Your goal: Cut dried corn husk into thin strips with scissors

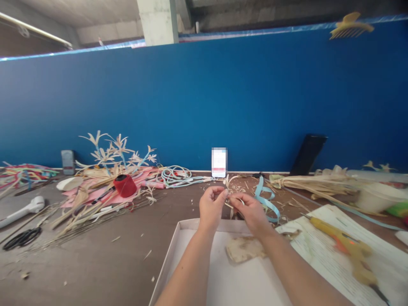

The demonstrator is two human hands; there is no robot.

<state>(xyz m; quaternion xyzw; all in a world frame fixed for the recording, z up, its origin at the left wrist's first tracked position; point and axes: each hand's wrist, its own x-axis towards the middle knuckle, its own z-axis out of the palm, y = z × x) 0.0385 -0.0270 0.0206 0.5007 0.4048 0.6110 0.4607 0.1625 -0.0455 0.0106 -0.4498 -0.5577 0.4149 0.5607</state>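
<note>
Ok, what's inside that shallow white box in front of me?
A stained beige pad lies in the white box. Anything beneath the pad or behind your forearms is hidden. The near end is cropped.

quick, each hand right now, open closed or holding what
Left hand: closed in a pinch, apparently on a small pale strip.
Right hand: fingertips pinched beside it; what they grip is too small to tell.

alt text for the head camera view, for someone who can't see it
A person's left hand and right hand pinch what looks like a thin pale strip near the far edge of a shallow white box. Pale flowers and black-handled scissors are at left; a yellow glue gun rests on paper at right.
</note>
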